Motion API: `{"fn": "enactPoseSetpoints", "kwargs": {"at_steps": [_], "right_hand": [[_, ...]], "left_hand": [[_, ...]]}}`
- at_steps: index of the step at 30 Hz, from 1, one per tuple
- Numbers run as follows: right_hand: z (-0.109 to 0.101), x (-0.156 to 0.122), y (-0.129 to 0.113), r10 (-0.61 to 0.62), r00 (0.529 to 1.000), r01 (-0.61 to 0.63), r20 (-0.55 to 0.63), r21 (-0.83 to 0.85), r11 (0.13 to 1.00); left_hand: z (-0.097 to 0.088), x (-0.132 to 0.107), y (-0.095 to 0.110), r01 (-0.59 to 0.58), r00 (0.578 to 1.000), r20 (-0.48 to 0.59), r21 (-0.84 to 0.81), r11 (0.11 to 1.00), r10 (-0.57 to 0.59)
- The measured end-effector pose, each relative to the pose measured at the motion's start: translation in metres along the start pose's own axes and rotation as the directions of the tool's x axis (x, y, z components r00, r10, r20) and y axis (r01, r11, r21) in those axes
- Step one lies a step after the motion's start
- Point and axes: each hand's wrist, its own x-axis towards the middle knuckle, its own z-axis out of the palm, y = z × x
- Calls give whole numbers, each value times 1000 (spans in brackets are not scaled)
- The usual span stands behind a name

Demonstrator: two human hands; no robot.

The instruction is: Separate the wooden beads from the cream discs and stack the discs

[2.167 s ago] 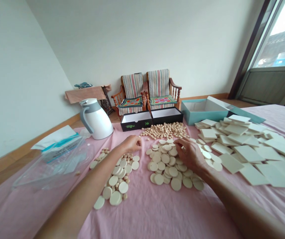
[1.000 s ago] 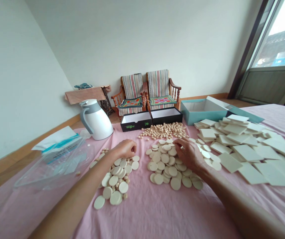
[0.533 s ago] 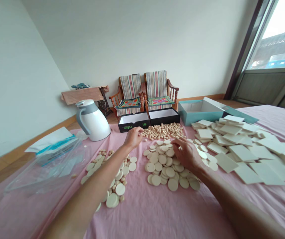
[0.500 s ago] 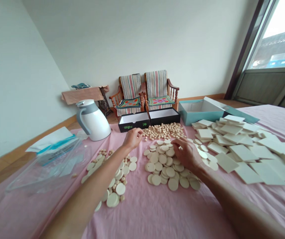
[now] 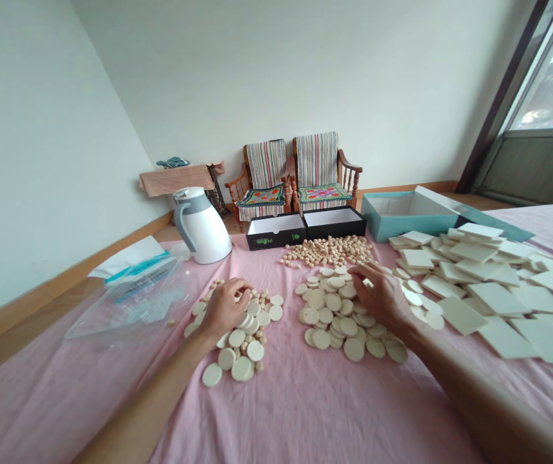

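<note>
My left hand hovers over a mixed pile of round wooden discs and small wooden pieces on the left. Its fingers are bent, with a gap between thumb and forefinger, and nothing shows in them. Over the right edge of a second pile, made of round wooden discs, is my right hand. Its fingers curve downward, thumb and forefinger apart, and I see no piece held. Behind both hands lies a heap of small wooden pieces, whose exact shape is too small to tell.
Square wooden tiles spread at the right. Two black open boxes and a teal box stand along the back. A white-grey jug and a clear plastic bag are at the left on the pink cloth.
My left hand has drawn back from beside the small-piece heap to above the mixed pile. My right hand stays over the disc pile. The whole view has shifted slightly.
</note>
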Motion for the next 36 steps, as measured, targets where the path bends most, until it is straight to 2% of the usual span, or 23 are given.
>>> {"fn": "enactPoseSetpoints", "kwargs": {"at_steps": [4,8,11,14,19,22,24,27,29,33,36], "right_hand": [[-2,0,-15,-46,999,46,-8,-25,999],[4,8,-52,-144,972,150,186,-22,988],[19,25,-81,-193,905,208,378,1,978],[44,49,-101,-218,783,238,582,43,970],[89,79,-117,-276,699,282,660,101,954],[104,81,-122,-314,649,313,693,133,940],[108,78,-123,-326,632,323,703,144,935],[111,74,-121,-307,650,310,695,126,942],[111,74,-115,-251,693,277,676,73,958],[105,83,-89,-61,801,155,596,-108,982],[98,90,-68,55,842,72,536,-214,974]], "left_hand": [[-1,-4,-2,-39,999,-23,23,999,39],[0,-5,-8,-54,998,-18,7,999,54],[2,-8,-11,-55,998,6,-15,998,55],[2,-11,-11,-48,999,14,-25,999,48],[-1,-13,-8,-21,1000,-12,-16,1000,20],[-1,-13,-7,-28,999,-24,7,1000,28],[-1,-13,-6,-36,999,-29,16,999,37],[-1,-13,-5,-38,999,-16,16,999,38],[-2,-13,-4,-41,999,-10,6,999,41],[-2,-13,-3,-41,999,-21,-21,999,41],[-2,-13,-3,-28,999,-16,-31,999,28]]}}
